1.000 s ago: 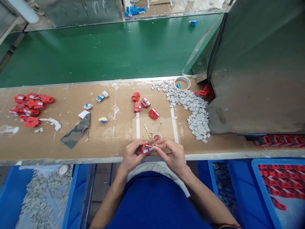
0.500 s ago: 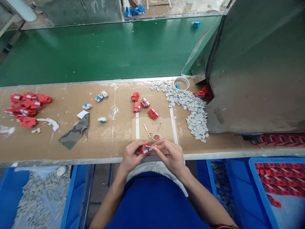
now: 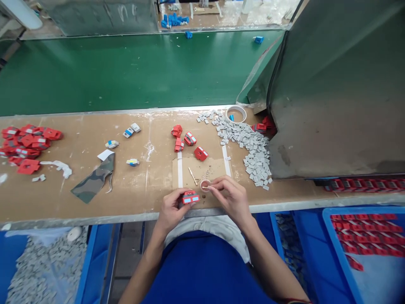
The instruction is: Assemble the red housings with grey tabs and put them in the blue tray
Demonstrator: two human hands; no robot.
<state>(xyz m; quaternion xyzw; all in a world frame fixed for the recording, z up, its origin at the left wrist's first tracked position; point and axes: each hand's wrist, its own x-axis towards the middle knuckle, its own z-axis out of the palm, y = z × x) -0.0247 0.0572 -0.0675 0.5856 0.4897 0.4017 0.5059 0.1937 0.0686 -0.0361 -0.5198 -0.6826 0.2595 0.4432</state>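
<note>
Between the thumb and fingers of my left hand [image 3: 171,207] is a red toy car body [image 3: 190,197] with pale blue windows, held just above the table's front edge. My right hand [image 3: 231,197] pinches a thin wooden stick [image 3: 207,188], its tip over a small round dish [image 3: 205,185] with brownish-red contents. A second stick [image 3: 193,176] lies on the cardboard sheet [image 3: 183,164] behind the hands. Beyond it sit several more red car bodies [image 3: 190,139].
Many small grey plates [image 3: 249,145] lie at right beside a tape roll [image 3: 236,114]. Red car bodies [image 3: 28,141] heap at left, near a camouflage cloth [image 3: 93,179]. A large metal panel [image 3: 341,93] stands at right. Blue bins [image 3: 343,245] flank me below the table.
My right hand has drawn the stick away from the car body to the dish. A blue piece now lies on the green surface, and the hand at the far bench is gone from view.
</note>
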